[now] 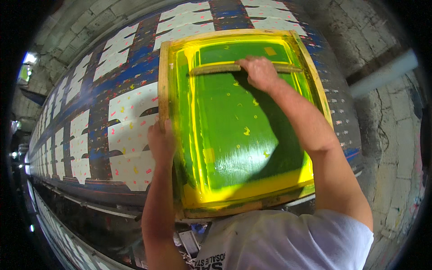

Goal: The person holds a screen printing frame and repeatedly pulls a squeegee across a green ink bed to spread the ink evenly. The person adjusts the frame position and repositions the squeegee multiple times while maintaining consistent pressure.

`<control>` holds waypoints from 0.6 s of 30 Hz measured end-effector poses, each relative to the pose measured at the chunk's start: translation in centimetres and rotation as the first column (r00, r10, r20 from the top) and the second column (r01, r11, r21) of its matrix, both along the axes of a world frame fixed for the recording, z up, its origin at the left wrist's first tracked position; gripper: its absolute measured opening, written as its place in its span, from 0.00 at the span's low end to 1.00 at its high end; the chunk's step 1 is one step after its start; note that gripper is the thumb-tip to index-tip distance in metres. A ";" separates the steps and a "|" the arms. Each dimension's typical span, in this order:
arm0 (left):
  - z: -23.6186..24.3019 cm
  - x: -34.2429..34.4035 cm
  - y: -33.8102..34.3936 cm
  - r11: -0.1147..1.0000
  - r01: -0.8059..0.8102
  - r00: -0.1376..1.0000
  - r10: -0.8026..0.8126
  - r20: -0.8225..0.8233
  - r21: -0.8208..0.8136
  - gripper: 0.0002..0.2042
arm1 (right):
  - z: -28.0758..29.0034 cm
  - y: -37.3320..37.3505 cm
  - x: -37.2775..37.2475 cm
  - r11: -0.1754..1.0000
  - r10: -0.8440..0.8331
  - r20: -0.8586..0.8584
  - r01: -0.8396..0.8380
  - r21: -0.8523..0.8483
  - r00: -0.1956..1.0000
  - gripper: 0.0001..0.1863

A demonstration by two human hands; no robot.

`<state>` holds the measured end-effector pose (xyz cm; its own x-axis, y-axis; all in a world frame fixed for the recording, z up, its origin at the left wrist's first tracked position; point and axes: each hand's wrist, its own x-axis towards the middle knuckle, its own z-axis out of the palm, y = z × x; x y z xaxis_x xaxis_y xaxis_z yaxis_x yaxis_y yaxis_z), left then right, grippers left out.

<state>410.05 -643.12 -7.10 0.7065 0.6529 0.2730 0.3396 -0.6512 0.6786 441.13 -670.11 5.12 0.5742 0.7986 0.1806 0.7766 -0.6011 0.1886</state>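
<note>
A wooden-framed printing screen (pixel 243 135) with a green mesh and small open motifs lies on the long table before me. Yellow ink (pixel 198 193) coats its left side and near end. My right hand (pixel 258 72) is closed over the middle of a squeegee (pixel 216 69), which lies crosswise near the screen's far end. With fingers at the left rail of the wooden frame (pixel 164 85), my left hand (pixel 161 139) grips it; the fingertips are partly hidden. My right arm casts a dark shadow over the mesh.
White fabric pieces (pixel 132 117) with small pink and yellow prints lie in rows along the dark, ink-stained table (pixel 100 135). A block wall (pixel 391 148) and a pale pipe (pixel 382 74) stand to the right. A rail (pixel 90 204) runs along the table's near edge.
</note>
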 end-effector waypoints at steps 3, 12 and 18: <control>1.4 -0.2 -0.7 0.996 -0.080 0.991 0.076 -0.107 -0.030 0.19 | 0.2 2.3 5.9 1.000 0.006 -0.018 -0.006 0.008 1.000 0.27; 2.5 0.2 -1.4 0.987 -0.113 0.991 0.103 -0.088 -0.112 0.19 | 1.4 5.1 15.2 0.999 -0.045 -0.050 0.045 -0.009 0.998 0.25; 2.8 0.7 -1.2 0.970 -0.202 0.970 0.179 -0.164 -0.135 0.20 | 3.5 5.2 15.5 0.994 -0.016 -0.198 -0.006 -0.110 0.980 0.25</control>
